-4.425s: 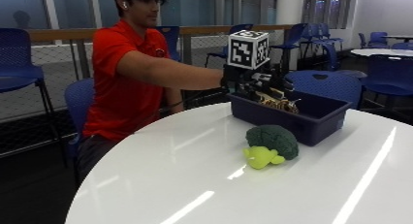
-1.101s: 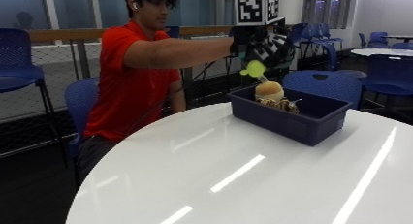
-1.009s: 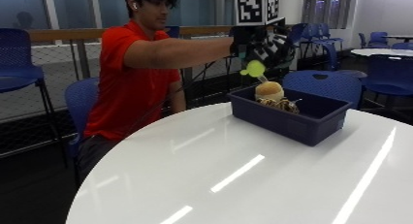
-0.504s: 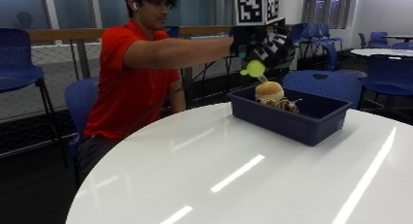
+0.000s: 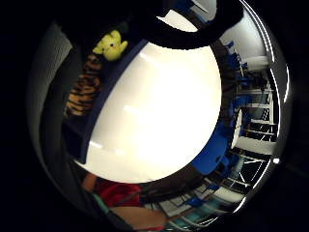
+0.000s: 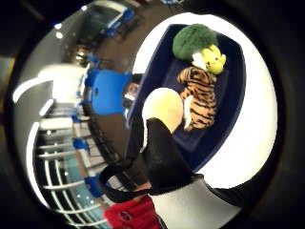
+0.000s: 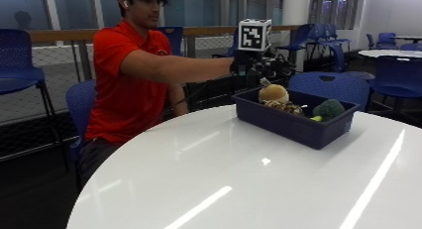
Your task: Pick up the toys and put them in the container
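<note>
Three toys now lie in the blue container on the surface: the broccoli toy, held aloft a second ago, beside the tiger. The hand hovers above, fingers relaxed, empty.

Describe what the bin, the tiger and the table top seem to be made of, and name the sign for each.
Bin: looks like dark blue moulded plastic, with straight rigid walls and a dull finish.
Tiger: seems to be plush fabric, with a soft fuzzy striped surface and a limp shape.
Table top: a hard, glossy white surface, perhaps laminate; long bright reflections streak across it.
</note>
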The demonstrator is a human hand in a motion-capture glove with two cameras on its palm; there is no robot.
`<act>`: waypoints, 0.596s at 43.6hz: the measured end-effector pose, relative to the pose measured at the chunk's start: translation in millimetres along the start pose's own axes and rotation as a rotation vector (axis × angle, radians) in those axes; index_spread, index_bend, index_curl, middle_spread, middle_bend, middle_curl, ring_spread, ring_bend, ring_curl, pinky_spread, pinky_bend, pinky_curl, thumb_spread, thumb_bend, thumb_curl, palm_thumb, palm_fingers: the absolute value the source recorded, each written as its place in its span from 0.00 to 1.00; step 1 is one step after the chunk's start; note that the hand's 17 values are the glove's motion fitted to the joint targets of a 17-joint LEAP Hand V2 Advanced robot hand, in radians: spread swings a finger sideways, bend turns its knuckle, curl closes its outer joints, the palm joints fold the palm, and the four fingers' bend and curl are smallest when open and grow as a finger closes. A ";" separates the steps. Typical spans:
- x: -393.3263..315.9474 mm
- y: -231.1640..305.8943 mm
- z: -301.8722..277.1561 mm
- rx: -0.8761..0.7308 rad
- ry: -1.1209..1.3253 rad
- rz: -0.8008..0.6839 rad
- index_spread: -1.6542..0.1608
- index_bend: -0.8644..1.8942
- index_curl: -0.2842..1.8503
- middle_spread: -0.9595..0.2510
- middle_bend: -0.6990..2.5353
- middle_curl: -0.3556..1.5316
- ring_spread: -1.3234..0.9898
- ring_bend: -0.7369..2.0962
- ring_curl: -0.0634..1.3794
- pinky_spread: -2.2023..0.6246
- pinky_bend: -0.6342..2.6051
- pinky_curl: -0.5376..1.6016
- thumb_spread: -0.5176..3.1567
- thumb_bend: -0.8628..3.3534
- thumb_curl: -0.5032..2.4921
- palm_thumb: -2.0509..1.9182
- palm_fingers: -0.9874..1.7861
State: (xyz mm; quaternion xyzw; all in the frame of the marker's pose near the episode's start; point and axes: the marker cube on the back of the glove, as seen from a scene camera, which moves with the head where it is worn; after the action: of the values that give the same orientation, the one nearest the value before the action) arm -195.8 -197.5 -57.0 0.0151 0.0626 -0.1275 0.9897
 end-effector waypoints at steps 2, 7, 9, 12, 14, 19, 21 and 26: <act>5.1 11.0 5.4 -0.013 -0.032 -0.012 0.71 0.37 0.36 0.73 0.25 0.44 0.55 0.33 0.32 0.80 0.42 0.41 0.46 0.19 0.32 0.50 0.30; 23.0 39.0 24.2 -0.051 -0.107 0.000 0.72 0.37 0.35 0.74 0.25 0.42 0.56 0.32 0.31 0.80 0.42 0.41 0.46 0.19 0.30 0.50 0.30; 30.4 48.8 31.1 -0.067 -0.135 0.010 0.72 0.37 0.34 0.74 0.25 0.41 0.56 0.32 0.31 0.80 0.41 0.41 0.46 0.19 0.30 0.50 0.30; 43.5 64.3 41.8 -0.085 -0.163 0.037 0.72 0.37 0.34 0.74 0.25 0.40 0.56 0.32 0.30 0.81 0.41 0.41 0.46 0.19 0.29 0.50 0.30; 52.2 75.1 49.2 -0.086 -0.163 0.055 0.72 0.37 0.34 0.74 0.25 0.39 0.56 0.32 0.30 0.81 0.41 0.41 0.46 0.19 0.29 0.50 0.30; 69.2 99.3 65.2 -0.074 -0.115 0.082 0.72 0.37 0.33 0.75 0.25 0.38 0.56 0.32 0.29 0.81 0.41 0.41 0.46 0.19 0.28 0.50 0.30; 75.4 109.8 71.8 -0.081 -0.096 0.102 0.72 0.37 0.33 0.75 0.26 0.37 0.57 0.32 0.29 0.81 0.41 0.41 0.46 0.19 0.28 0.50 0.30; 90.4 132.2 84.1 -0.094 -0.083 0.136 0.73 0.37 0.32 0.75 0.26 0.36 0.57 0.32 0.27 0.81 0.41 0.41 0.46 0.19 0.27 0.50 0.30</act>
State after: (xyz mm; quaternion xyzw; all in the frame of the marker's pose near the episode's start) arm -65.4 -96.1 16.7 -0.0326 0.0263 -0.0573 0.9975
